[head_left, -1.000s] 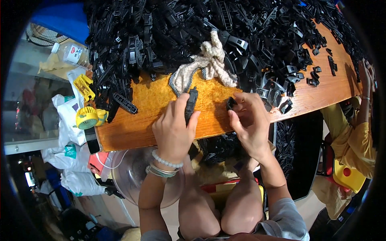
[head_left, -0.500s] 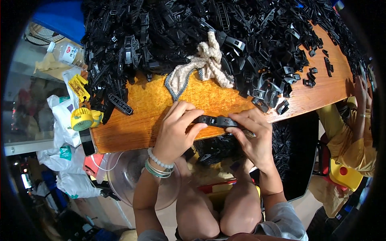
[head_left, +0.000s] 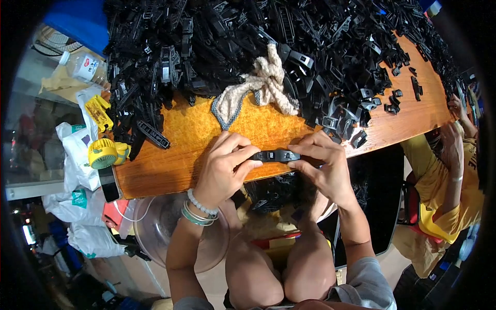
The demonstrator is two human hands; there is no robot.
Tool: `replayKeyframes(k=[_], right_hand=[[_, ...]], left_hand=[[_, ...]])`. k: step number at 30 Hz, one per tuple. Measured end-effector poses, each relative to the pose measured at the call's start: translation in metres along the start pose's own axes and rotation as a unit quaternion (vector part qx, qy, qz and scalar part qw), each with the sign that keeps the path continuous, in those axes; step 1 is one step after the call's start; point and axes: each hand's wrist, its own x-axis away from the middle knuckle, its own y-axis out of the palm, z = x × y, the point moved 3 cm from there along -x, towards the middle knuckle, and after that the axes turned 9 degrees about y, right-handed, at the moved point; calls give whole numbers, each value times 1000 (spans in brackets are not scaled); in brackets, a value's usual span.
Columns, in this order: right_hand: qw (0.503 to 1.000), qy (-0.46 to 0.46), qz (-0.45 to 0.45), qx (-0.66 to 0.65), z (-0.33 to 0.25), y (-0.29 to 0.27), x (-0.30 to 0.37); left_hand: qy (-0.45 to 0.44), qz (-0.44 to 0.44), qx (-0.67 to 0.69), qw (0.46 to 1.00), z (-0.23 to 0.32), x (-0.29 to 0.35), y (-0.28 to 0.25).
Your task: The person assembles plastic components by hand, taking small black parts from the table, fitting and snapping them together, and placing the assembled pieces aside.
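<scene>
Part (head_left: pixel 276 155), black, probably light and stiff, is between fingers of left hand (head_left: pixel 221 168) and right hand (head_left: pixel 326 168), pinched at ends, a sensible hold.

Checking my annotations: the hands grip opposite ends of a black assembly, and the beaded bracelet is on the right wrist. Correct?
One error: the beaded bracelet is on the left wrist, per the head view. The left hand and right hand do grip opposite ends of the black assembly.
</scene>
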Motion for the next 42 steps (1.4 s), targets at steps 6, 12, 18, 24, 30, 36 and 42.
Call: replayKeyframes(k=[6, 12, 18, 24, 30, 36, 42], right_hand=[[1000, 3, -21, 23, -4, 0, -1], [998, -34, -27, 39, -8, 16, -2], [997, -53, 4, 51, -7, 13, 2], [985, -33, -157, 56, -22, 6, 35], [948, -155, 154, 232, -7, -7, -9], [945, -148, 202, 210, 12, -6, -18], [932, -147, 214, 254, 10, -2, -18]], left_hand=[[-6, 18, 7, 1000, 2, 4, 1], [39, 44, -12, 998, 2, 4, 1], [46, 25, -6, 999, 2, 2, 6], [52, 79, 3, 996, -6, -26, -21], [1, 28, -224, 974, -27, -72, 19], [-23, 70, -129, 989, 18, -4, 1], [65, -2, -197, 978, 48, 6, -7]])
